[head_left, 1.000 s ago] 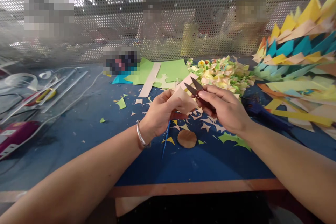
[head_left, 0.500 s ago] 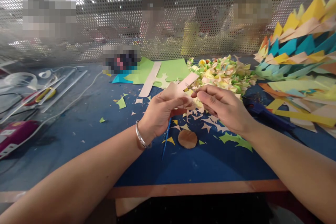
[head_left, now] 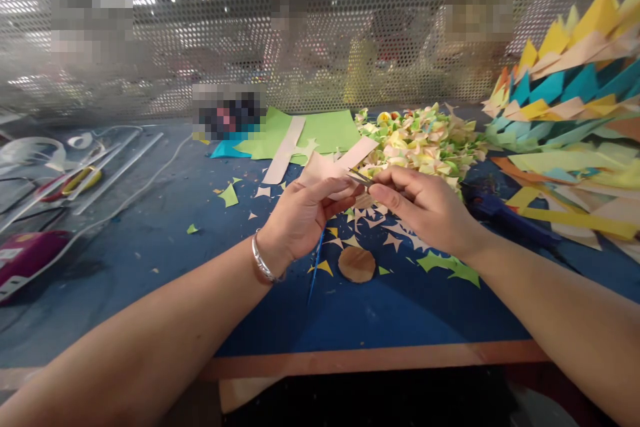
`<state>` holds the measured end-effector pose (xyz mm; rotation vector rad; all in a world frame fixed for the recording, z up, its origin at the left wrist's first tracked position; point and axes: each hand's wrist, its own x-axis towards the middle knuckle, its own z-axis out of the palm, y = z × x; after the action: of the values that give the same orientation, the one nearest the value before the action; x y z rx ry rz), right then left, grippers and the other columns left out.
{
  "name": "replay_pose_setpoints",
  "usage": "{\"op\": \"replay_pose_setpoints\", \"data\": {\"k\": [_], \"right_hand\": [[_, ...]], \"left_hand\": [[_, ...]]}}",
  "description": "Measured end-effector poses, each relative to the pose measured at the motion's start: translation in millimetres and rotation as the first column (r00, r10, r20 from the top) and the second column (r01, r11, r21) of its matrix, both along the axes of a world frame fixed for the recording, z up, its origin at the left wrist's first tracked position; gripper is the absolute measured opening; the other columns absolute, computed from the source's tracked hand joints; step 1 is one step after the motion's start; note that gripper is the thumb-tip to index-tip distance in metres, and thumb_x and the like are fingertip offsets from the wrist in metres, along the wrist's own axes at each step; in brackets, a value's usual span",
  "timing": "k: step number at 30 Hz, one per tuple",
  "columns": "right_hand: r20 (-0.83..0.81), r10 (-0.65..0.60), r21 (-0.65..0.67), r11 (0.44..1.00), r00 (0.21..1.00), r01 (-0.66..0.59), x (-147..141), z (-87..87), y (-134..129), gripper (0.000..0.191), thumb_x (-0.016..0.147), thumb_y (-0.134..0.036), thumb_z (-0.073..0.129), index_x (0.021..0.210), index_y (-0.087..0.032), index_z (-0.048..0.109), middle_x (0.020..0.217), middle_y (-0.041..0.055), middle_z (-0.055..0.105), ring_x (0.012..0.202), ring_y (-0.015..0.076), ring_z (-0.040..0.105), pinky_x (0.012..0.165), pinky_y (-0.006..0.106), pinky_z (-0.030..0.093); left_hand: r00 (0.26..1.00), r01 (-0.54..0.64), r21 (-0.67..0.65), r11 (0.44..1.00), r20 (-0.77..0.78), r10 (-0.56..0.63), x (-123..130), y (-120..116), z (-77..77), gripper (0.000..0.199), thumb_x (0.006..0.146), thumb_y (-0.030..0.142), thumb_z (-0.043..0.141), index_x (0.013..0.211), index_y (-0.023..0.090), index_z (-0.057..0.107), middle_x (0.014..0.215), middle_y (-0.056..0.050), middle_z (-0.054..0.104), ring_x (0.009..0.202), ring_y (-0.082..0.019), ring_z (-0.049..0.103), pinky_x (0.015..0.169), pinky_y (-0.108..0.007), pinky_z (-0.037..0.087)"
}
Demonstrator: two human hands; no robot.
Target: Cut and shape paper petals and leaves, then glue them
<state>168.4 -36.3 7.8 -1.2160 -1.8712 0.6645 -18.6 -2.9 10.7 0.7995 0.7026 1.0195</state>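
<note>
My left hand (head_left: 305,213) is closed, thumb against fingers, on a pale pink piece of paper (head_left: 316,168) that fans out above the thumb. Facing it from the right, my right hand (head_left: 417,203) wraps round small scissors (head_left: 361,177). Their thin metal blades point left, close to my left fingertips, and the handles are hidden in the palm. Below the hands lie a round brown cardboard disc (head_left: 357,264), a thin blue stick (head_left: 315,270) and many pointed paper scraps (head_left: 395,241).
Behind the hands are green sheets (head_left: 327,130), a pink strip (head_left: 285,150) and a heap of small paper pieces (head_left: 425,147). On the right lie a dark blue glue gun (head_left: 510,217) and layered coloured paper (head_left: 575,90). Clear sticks (head_left: 120,173) and a purple device (head_left: 33,260) lie left.
My left fingers have shifted on the pink paper, and the scissors' blades sit slightly lower, nearer the left fingertips. Both hands stay in nearly the same place.
</note>
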Motion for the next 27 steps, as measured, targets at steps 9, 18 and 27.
{"op": "replay_pose_setpoints", "data": {"k": [9, 18, 27], "right_hand": [[0.022, 0.017, 0.004, 1.000, 1.000, -0.017, 1.0, 0.6, -0.3, 0.035, 0.097, -0.051, 0.055, 0.085, -0.018, 0.060, 0.057, -0.0069, 0.037, 0.048, 0.0061, 0.031, 0.042, 0.026, 0.021], [0.044, 0.020, 0.020, 1.000, 0.999, -0.021, 0.7, 2.0, -1.5, 0.034, 0.096, -0.051, 0.056, 0.084, -0.019, 0.059, 0.057, -0.0066, 0.037, 0.048, 0.0072, 0.031, 0.043, 0.026, 0.022], [0.073, -0.002, 0.029, 1.000, 0.997, 0.000, 0.7, 3.4, -2.2, 0.037, 0.098, -0.053, 0.051, 0.084, -0.019, 0.059, 0.055, -0.0062, 0.036, 0.047, 0.0080, 0.030, 0.043, 0.026, 0.021]], "left_hand": [[1.000, 0.026, 0.031, 0.999, -0.003, -0.026, -0.1, -1.8, -2.0, 0.002, 0.073, 0.013, 0.076, 0.074, 0.012, 0.077, 0.078, -0.005, 0.077, 0.080, -0.015, 0.072, 0.084, -0.026, 0.056], [0.999, 0.034, 0.047, 0.998, -0.015, -0.033, 0.1, -2.7, -2.8, 0.003, 0.073, 0.015, 0.076, 0.073, 0.012, 0.077, 0.084, -0.007, 0.078, 0.088, -0.018, 0.073, 0.088, -0.027, 0.055], [0.999, 0.029, 0.024, 0.999, -0.023, -0.028, 1.1, -3.0, -1.7, 0.002, 0.073, 0.014, 0.075, 0.073, 0.013, 0.076, 0.081, -0.005, 0.077, 0.083, -0.017, 0.073, 0.086, -0.028, 0.056]]}}
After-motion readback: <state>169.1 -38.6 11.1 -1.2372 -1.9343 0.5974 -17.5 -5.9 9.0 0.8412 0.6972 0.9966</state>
